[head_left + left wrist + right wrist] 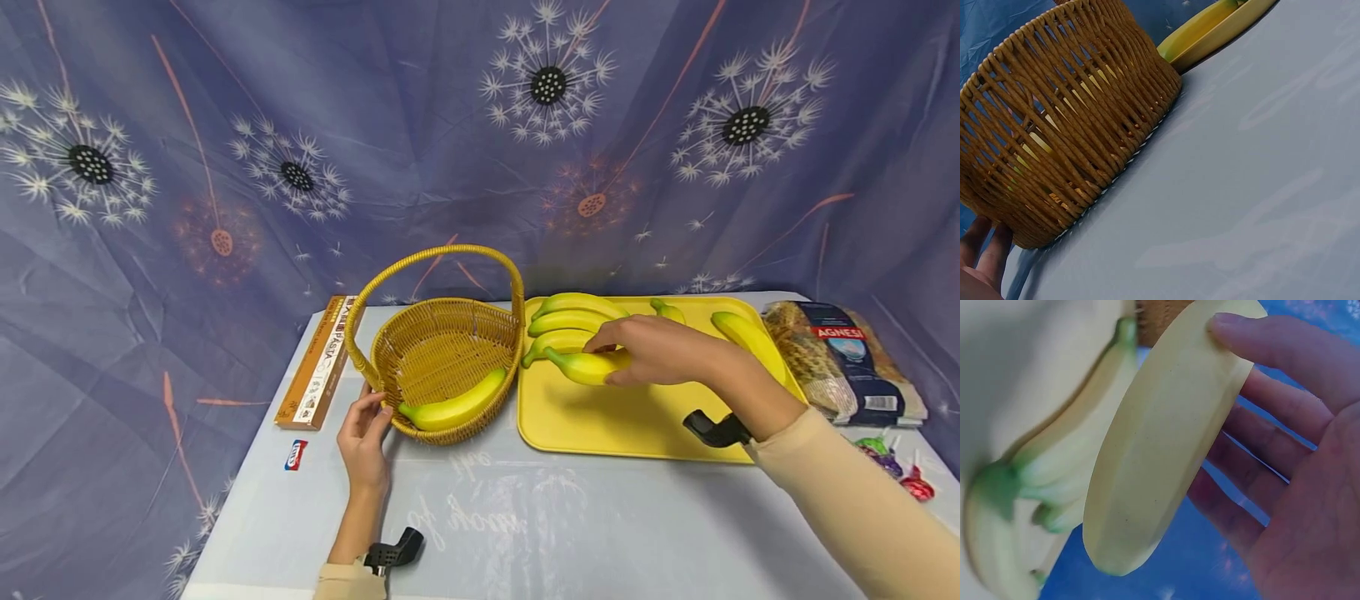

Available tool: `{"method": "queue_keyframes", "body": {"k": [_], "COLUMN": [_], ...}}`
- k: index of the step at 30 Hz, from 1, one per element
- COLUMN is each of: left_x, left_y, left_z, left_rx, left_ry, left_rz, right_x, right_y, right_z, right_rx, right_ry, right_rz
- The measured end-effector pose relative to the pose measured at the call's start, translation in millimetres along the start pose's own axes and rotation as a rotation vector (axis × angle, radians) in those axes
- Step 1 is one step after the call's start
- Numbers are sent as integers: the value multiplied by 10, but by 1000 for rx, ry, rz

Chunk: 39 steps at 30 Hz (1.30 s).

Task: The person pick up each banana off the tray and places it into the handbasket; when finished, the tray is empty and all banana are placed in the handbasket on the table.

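Observation:
My right hand [656, 350] holds a yellow banana [585, 367] over the left part of the yellow tray [570, 425]. In the right wrist view, thumb and fingers pinch that banana [1147, 444] from its two sides. Several more bananas [566, 321] lie on the tray behind it. My left hand [365, 433] grips the wicker basket [442, 312] at its left rim, near the handle's foot. The left wrist view has two fingers against the basket's woven side [1079, 119]. One banana [457, 408] with green tips rests inside the basket, along its front wall.
Left of the basket lies a pasta box [318, 362], with a small wrapped packet [296, 455] in front. A bag of Agnesi pasta [847, 358] sits right of the tray, and wrapped lollipops [917, 483] lie before it. A patterned curtain [450, 125] hangs behind the table.

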State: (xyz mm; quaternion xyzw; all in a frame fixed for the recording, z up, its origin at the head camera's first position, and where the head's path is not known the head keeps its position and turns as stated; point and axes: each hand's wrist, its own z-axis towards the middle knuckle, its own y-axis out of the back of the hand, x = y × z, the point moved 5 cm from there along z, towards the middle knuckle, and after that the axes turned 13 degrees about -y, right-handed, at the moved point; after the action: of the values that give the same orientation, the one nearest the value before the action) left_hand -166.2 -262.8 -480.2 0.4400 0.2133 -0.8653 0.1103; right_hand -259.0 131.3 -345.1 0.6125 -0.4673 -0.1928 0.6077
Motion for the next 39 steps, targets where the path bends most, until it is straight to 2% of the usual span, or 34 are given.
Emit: {"method": "queue_keyframes", "body": {"k": [7, 15, 24, 30, 39], "left_x": [6, 32, 31, 37, 46], "left_y": [-12, -9, -7, -1, -5], "left_z": [-10, -14, -9, -15, -11], "left_rx": [-6, -3, -8, -2, -10], "left_ry": [0, 2, 7, 10, 3], "left_rz": [-6, 1, -27, 4, -34], "right_x": [340, 595, 845, 1002, 1243], "right_y": [127, 138, 102, 53, 8], "right_z": [165, 418, 679, 828, 1069], "right_rx": [-86, -53, 14, 47, 101], "right_ry": [97, 178, 204, 207, 176], "right_rz": [-6, -8, -7, 7, -80]}}
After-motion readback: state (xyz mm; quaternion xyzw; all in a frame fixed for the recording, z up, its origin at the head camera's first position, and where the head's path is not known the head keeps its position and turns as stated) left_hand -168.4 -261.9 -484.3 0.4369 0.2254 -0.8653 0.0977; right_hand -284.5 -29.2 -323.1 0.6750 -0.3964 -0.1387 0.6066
